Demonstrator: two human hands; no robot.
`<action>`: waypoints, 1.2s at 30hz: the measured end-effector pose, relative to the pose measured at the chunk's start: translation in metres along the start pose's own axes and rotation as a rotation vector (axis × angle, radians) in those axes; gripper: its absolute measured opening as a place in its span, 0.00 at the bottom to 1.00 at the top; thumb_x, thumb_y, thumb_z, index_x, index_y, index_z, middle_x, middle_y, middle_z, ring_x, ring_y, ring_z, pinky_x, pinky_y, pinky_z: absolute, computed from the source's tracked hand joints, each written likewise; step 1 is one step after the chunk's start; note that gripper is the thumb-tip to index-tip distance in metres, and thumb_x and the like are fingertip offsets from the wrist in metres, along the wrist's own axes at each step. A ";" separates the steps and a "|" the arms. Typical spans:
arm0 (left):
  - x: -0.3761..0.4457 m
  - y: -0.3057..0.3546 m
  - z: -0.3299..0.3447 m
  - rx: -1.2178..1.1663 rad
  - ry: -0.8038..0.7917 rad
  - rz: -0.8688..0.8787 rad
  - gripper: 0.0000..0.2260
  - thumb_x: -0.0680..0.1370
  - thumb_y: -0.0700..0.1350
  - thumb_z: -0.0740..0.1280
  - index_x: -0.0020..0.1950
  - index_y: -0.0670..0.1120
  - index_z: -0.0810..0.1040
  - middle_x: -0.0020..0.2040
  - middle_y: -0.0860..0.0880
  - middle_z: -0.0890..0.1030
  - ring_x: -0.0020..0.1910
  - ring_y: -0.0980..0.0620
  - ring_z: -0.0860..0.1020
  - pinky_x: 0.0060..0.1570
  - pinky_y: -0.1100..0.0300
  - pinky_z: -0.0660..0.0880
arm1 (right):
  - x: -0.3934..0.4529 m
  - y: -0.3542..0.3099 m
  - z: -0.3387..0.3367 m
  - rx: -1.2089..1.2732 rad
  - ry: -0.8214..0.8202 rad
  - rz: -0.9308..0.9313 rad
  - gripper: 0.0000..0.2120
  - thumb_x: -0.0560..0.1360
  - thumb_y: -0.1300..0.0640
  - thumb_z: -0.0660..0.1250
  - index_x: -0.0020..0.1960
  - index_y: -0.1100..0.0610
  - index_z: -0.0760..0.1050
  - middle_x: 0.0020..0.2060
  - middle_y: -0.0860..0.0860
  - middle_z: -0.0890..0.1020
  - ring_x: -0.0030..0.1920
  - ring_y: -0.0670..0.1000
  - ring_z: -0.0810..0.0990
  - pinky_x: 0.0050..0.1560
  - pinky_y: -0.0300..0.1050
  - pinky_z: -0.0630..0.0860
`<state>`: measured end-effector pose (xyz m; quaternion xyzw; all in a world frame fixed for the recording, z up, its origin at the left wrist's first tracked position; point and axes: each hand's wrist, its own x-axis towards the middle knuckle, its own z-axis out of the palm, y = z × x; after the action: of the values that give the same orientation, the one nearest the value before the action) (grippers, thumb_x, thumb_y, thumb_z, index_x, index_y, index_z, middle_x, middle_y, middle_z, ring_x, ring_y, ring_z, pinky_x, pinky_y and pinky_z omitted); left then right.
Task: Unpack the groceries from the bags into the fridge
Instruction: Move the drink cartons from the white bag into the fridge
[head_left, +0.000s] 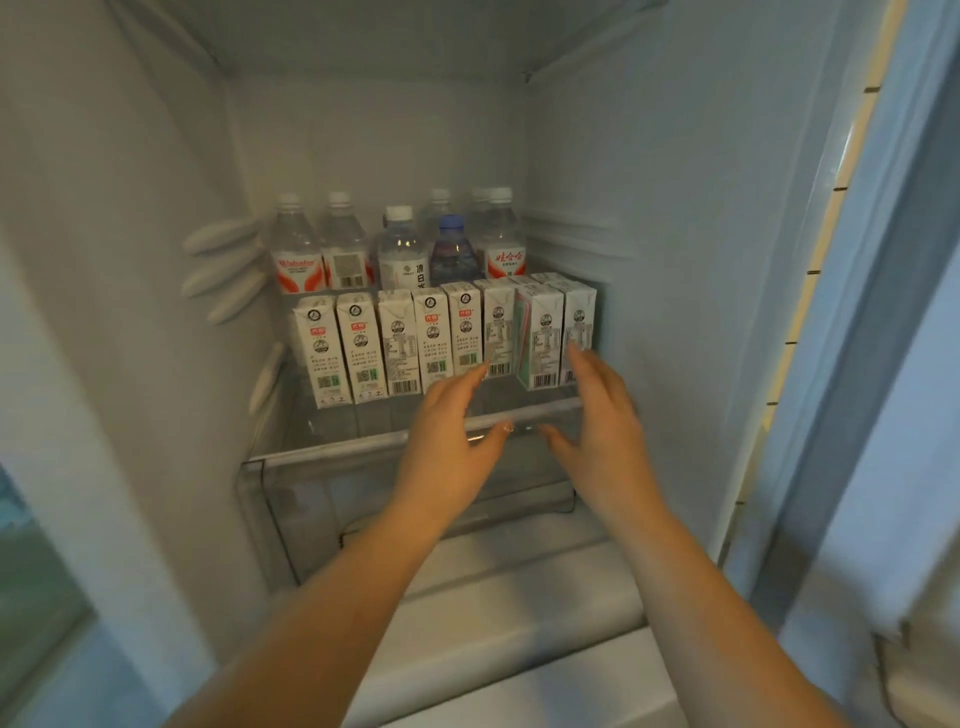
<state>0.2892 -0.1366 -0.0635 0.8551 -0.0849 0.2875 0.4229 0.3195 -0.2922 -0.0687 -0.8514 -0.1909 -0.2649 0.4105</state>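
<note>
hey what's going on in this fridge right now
A person is reaching into an open fridge with both hands, holding nothing. The left hand and right hand are open on either side of a carton in the row of milk cartons on the glass shelf. Water bottles stand behind the row.

Two bare forearms and hands belonging to one person. No sleeves, watch, rings or bracelets show on either arm. The left hand (451, 447) and right hand (597, 431) have slim fingers, with longish, pale, glossy nails visible on the fingertips.
</note>
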 end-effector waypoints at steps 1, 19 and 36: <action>-0.011 0.002 -0.005 0.020 -0.012 0.007 0.28 0.74 0.43 0.70 0.72 0.50 0.64 0.65 0.49 0.70 0.64 0.55 0.69 0.66 0.58 0.66 | -0.010 -0.004 -0.003 -0.014 -0.030 -0.001 0.41 0.70 0.63 0.72 0.75 0.50 0.54 0.73 0.54 0.60 0.72 0.51 0.59 0.69 0.39 0.56; -0.238 0.088 0.001 0.133 -0.446 0.232 0.28 0.75 0.51 0.68 0.73 0.52 0.62 0.69 0.53 0.66 0.67 0.54 0.65 0.60 0.69 0.58 | -0.284 -0.072 -0.133 -0.270 -0.071 0.335 0.35 0.74 0.56 0.69 0.74 0.46 0.55 0.74 0.45 0.58 0.73 0.46 0.57 0.71 0.45 0.61; -0.448 0.298 0.170 -0.072 -0.910 0.524 0.28 0.76 0.51 0.67 0.74 0.52 0.60 0.70 0.51 0.66 0.68 0.52 0.65 0.65 0.60 0.63 | -0.574 -0.020 -0.382 -0.540 0.104 0.829 0.36 0.72 0.55 0.71 0.75 0.50 0.57 0.72 0.48 0.62 0.71 0.47 0.60 0.65 0.35 0.56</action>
<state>-0.1230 -0.4984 -0.1964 0.8286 -0.4808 -0.0200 0.2861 -0.2556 -0.6480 -0.2064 -0.9173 0.2597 -0.1615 0.2551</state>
